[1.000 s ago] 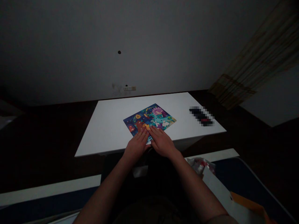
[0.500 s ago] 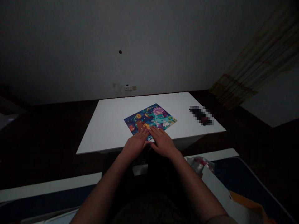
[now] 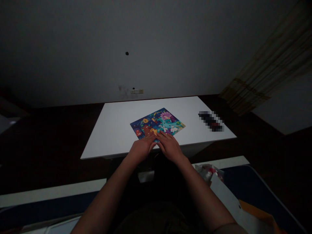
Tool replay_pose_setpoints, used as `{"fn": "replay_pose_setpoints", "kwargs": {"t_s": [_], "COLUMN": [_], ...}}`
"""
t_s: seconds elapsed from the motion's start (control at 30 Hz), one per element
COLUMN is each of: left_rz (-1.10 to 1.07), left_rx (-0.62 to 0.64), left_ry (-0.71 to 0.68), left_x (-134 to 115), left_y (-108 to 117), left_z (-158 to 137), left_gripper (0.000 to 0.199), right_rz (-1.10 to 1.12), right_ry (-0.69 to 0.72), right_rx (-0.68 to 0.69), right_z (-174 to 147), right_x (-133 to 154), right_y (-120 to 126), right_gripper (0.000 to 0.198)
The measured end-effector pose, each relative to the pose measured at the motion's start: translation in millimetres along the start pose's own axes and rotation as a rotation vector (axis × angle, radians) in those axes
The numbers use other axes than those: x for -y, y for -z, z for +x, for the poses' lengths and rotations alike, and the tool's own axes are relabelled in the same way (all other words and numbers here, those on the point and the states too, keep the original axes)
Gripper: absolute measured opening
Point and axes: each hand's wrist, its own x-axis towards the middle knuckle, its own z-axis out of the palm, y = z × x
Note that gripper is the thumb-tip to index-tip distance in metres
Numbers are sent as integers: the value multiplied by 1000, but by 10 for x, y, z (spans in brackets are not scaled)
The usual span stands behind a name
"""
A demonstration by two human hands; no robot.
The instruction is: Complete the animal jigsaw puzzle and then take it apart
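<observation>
In the head view, a colourful picture (image 3: 168,122) lay flat near the middle of the table (image 3: 109,130). Toward the table's near edge, the left hand (image 3: 141,148) and the right hand (image 3: 171,147) rested on 1 corner of it, fingers (image 3: 167,136) stretched out, gripping nothing that showed. A dark, pixelated thing (image 3: 211,122) lay at the table's right end; a wall (image 3: 170,58) stood behind the table.
</observation>
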Motion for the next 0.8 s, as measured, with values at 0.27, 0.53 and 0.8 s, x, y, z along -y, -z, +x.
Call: {"fn": "replay_pose_setpoints", "kwargs": {"t_s": [0.27, 0.53, 0.8], "left_rz": [19, -174, -185], "left_rx": [12, -1, -49], "left_ry": [-71, -130, -181], "left_x": [76, 268, 299], "left_y": [-78, -80, -254], "left_z": [84, -8, 108], "left_gripper": [50, 65, 55], "right_rz": [15, 19, 38], "right_ry": [-3, -5, -12], "right_rx": [-35, -62, -101], "right_z": [19, -5, -9], "right_x": [32, 32, -14], "right_y": [12, -27, -84], "right_gripper": [50, 50, 50]}}
